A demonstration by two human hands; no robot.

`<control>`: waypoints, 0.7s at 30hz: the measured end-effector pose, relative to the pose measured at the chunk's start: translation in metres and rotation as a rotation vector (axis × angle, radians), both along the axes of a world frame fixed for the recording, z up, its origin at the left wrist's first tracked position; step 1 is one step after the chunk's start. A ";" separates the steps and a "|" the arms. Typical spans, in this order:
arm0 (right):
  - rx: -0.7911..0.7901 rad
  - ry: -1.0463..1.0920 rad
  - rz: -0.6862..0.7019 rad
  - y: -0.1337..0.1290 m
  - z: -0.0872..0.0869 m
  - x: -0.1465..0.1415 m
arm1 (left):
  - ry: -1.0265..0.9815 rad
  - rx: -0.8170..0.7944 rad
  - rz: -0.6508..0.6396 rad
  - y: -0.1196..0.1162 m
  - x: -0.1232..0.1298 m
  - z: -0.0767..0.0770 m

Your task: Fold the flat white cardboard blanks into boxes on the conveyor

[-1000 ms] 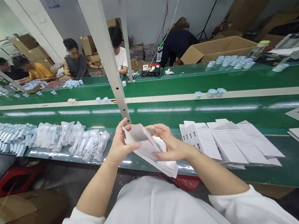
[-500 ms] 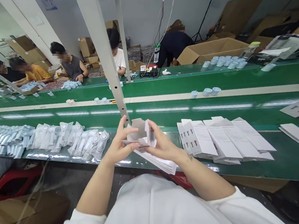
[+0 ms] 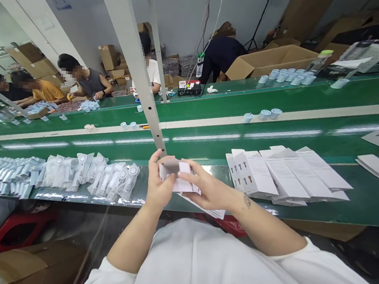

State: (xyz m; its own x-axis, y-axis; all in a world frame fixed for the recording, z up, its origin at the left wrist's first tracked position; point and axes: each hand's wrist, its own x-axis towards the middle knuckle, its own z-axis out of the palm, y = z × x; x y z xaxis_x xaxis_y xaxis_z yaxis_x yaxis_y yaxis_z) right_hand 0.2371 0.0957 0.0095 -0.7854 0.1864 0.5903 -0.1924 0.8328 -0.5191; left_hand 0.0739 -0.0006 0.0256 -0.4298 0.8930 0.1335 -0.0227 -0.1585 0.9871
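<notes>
A small white carton [image 3: 183, 185] with an open end facing up is between both hands above the bench edge. My left hand [image 3: 160, 185] grips its left side, the thumb at the opening. My right hand [image 3: 206, 185] is wrapped round the right side, fingers on a flap and beneath. Under the hands lies a stack of flat white sheets [image 3: 217, 212], partly hidden. To the right, flattened white cartons [image 3: 288, 178] overlap in a row, some with printed pictures. To the left are items in clear bags [image 3: 112, 180] and a pile of pale blue packets [image 3: 5, 173].
A white metal post [image 3: 134, 54] rises just beyond my hands. Pale blue cups [image 3: 264, 115] stand along the green line [image 3: 210, 122]. Several people work across it, near an open cardboard box [image 3: 271, 63]. A red stool [image 3: 11, 233] is at lower left.
The carton's flaps have moved: its opening looks squarer now. My left thumb has moved in to the opening, and my right fingers have shifted over the near flap.
</notes>
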 end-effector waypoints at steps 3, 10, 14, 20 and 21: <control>0.010 -0.039 -0.014 0.005 0.011 0.002 | -0.070 0.041 -0.074 -0.004 -0.009 0.005; 0.078 -0.046 -0.218 0.010 0.015 -0.002 | 0.040 -0.144 0.149 -0.008 -0.024 -0.005; 0.050 -0.092 -0.197 0.007 0.021 0.002 | -0.065 -0.138 0.118 -0.018 -0.046 -0.006; 0.037 -0.113 -0.144 0.004 0.019 -0.003 | 0.128 -0.172 0.024 -0.015 -0.043 0.004; 0.057 -0.103 -0.154 0.003 0.017 -0.004 | 0.219 -0.190 0.066 -0.016 -0.037 0.005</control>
